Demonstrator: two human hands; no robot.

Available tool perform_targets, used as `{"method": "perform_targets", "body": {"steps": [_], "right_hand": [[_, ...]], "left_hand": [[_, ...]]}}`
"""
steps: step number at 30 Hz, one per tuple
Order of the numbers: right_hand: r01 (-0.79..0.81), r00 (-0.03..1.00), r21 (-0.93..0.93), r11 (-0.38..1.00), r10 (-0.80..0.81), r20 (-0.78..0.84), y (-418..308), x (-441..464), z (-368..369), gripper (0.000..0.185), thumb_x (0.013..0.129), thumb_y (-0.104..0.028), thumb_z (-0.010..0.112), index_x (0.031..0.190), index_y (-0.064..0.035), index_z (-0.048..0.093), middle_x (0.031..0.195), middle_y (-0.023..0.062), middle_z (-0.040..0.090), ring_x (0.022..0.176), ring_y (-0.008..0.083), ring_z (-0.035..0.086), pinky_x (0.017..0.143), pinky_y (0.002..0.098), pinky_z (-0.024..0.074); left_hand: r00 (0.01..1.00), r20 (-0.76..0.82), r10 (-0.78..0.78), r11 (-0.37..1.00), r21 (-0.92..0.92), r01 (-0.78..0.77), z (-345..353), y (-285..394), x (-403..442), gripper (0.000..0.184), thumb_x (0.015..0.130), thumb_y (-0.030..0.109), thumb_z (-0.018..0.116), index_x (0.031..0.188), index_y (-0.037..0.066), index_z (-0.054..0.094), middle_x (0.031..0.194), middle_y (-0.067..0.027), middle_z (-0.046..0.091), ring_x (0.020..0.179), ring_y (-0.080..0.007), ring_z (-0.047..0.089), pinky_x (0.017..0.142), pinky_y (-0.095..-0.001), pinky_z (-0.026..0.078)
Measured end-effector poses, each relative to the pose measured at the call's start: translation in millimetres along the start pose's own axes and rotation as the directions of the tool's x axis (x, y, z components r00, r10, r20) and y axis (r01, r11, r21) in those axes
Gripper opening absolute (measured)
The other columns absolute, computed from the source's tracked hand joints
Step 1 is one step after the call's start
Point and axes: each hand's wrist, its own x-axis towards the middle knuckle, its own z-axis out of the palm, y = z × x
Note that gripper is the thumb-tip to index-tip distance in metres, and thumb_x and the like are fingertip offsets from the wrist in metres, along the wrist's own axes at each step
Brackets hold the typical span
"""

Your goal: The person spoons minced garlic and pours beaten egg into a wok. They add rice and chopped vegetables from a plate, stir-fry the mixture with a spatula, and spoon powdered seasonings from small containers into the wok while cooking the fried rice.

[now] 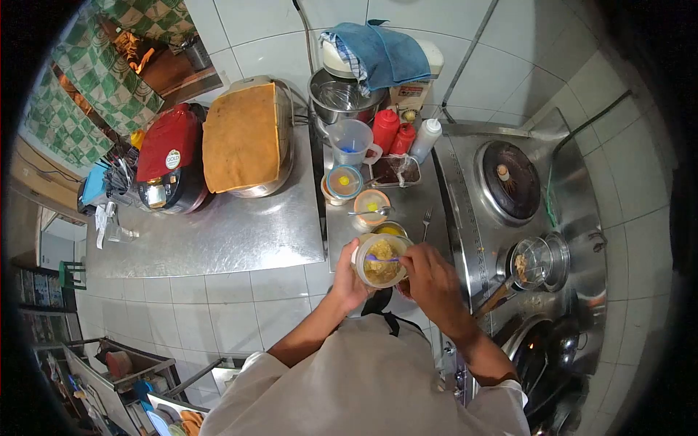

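Note:
My left hand [347, 282] is wrapped around the side of a round plastic tub [359, 267], held tilted toward me above the counter's front edge. Inside lies a yellowish, crumbly or minced food [381, 272]; its exact kind I cannot tell. A small purple spoon [383, 259] rests in this food, and my right hand [430, 277] pinches its handle end at the tub's right rim. Just beyond the tub are a bowl of yellow liquid [390, 229], a lidded container [371, 207] with a metal spoon [371, 212] across it, and a fork [427, 224].
Behind stand a measuring jug [350, 139], red squeeze bottles [384, 129], a white-capped bottle [426, 139], a tray of dark paste [396, 171] and a stand mixer [343, 94]. To the right is a steel stove [472, 196] with a strainer [533, 261]. Leftward, rice cookers [174, 160] occupy a steel table [218, 240].

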Motion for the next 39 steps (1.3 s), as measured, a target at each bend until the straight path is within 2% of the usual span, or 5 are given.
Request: {"method": "perform_targets", "body": {"steps": [5,21,27,32,39], "right_hand": [[-0.232,0.957,0.197,0.952,0.188,0.22,-12.5,-2.5,-8.1,0.019,0.091,-0.013,0.069,0.097,-0.0008,0.056,0.088,0.0142,0.06,0.083,0.0317,0.067,0.071,0.0415,0.0545],[-0.377,0.915,0.38,0.845,0.403,0.012,-51.4,-68.8,-5.8,0.016,0.088,-0.013,0.073,0.096,-0.0002,0.067,0.086,0.0135,0.063,0.077,0.0276,0.066,0.07,0.0372,0.052],[-0.586,0.654,0.701,0.405,0.748,0.115,-41.1,-127.4,-7.7,0.018,0.094,-0.017,0.07,0.093,0.0009,0.068,0.077,0.0042,0.064,0.064,0.0122,0.059,0.058,0.0303,0.0469],[-0.4,0.373,0.873,-0.279,0.82,0.433,-18.2,-186.8,-34.0,0.018,0.095,-0.022,0.07,0.091,-0.0042,0.07,0.072,-0.0012,0.06,0.061,0.0065,0.053,0.054,0.0244,0.0422],[-0.223,0.276,0.931,-0.288,0.897,0.344,32.2,-300.5,-82.7,0.019,0.094,-0.023,0.071,0.092,-0.0042,0.068,0.075,-0.0006,0.06,0.064,0.009,0.055,0.057,0.0253,0.0436]], "left_hand": [[0.999,-0.002,-0.049,0.999,0.016,0.049,-6.5,0.5,-6.1,0.072,0.091,0.069,0.043,0.138,0.015,0.054,0.138,-0.0094,0.056,0.125,-0.0286,0.054,0.103,-0.0473,0.043],[0.987,0.113,-0.115,0.988,0.114,0.102,-10.3,-18.9,-15.2,0.067,0.092,0.063,0.045,0.137,0.014,0.054,0.135,-0.0095,0.059,0.122,-0.0277,0.056,0.104,-0.0483,0.043],[0.991,0.067,-0.12,0.967,0.233,0.101,6.6,-56.8,-9.6,0.06,0.093,0.058,0.049,0.134,0.014,0.055,0.129,-0.0078,0.062,0.12,-0.0252,0.058,0.103,-0.0459,0.044],[0.981,0.008,-0.194,0.937,0.297,0.183,27.3,-111.1,3.7,0.064,0.091,0.061,0.053,0.132,0.012,0.056,0.13,-0.0092,0.062,0.118,-0.0278,0.059,0.102,-0.0471,0.045],[0.936,0.123,-0.331,0.883,0.39,0.261,74.9,-229.9,22.8,0.064,0.095,0.062,0.044,0.134,0.014,0.055,0.128,-0.0065,0.063,0.117,-0.0254,0.06,0.095,-0.0455,0.05]]}}
